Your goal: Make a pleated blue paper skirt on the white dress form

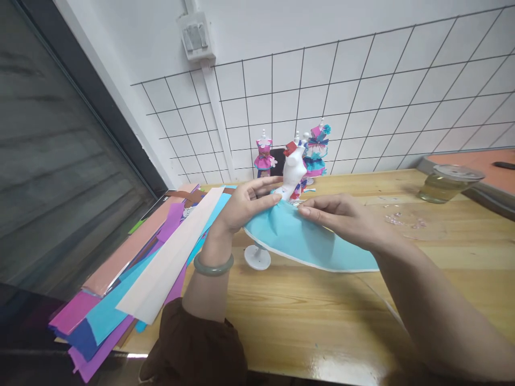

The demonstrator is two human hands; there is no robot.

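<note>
A small white dress form [295,167] leans to the right over the table, its round white base [257,258] showing below. A light blue sheet [306,241], crepe paper or thin cloth, is gathered at its waist and flares out to the right with a pale lower edge. My left hand [251,199] is closed at the waist, thumb pressing the gathers against the form, fingers behind. With thumb and forefinger, my right hand [336,212] pinches the sheet's upper edge just right of the waist. A thin thread or wire loop by the right fingertips is too small to make out.
Long strips of coloured paper [173,257] lie piled along the table's left side. Behind stand small dressed forms, one pink [264,155] and one pink and blue [317,153]. To the right are clear beads [402,219], a cup of yellowish liquid [444,185] and an orange board [475,166].
</note>
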